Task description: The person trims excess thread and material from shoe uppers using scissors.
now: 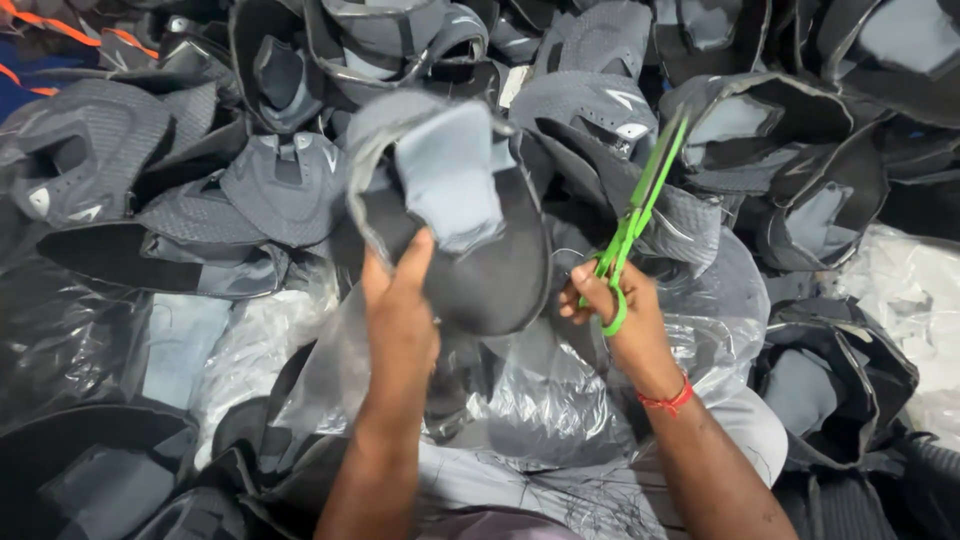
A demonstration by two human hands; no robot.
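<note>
My left hand [400,310] grips a black and grey shoe upper [450,210] from below, thumb up against its dark inner side, holding it raised over my lap. My right hand [620,315] holds green-handled scissors [640,210] by the loops, blades pointing up and to the right, just beside the upper's right edge. A red thread band circles my right wrist. The blades look nearly closed and do not touch the upper.
A big heap of grey and black shoe uppers [280,180] fills the far side and both flanks. Clear plastic bags [540,400] lie over my lap, with more crumpled plastic [910,290] at the right. Orange straps [60,30] show at the top left.
</note>
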